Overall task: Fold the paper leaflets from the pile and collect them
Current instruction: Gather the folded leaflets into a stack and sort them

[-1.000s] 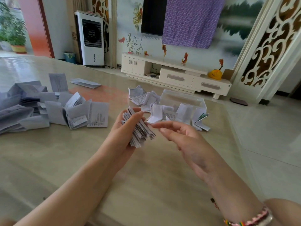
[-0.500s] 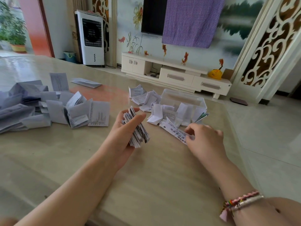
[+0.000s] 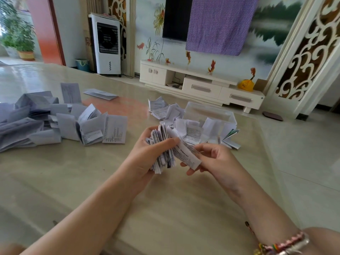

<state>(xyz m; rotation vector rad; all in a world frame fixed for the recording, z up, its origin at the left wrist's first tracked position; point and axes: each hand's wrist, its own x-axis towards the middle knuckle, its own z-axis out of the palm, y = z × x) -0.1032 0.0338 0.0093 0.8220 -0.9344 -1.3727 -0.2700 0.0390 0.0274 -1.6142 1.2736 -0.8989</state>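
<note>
Right hand (image 3: pixel 219 161) lifted leaflet (image 3: pixel 185 153) off table (image 3: pixel 92 181) | TV cabinet (image 3: pixel 202 85) behind

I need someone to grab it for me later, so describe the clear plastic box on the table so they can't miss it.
On the big beige table, look toward its far right side, in front of the white TV cabinet. There the clear plastic box stands among a heap of small folded leaflets. It is the only see-through, rigid container there; everything around it is white printed paper.
</note>
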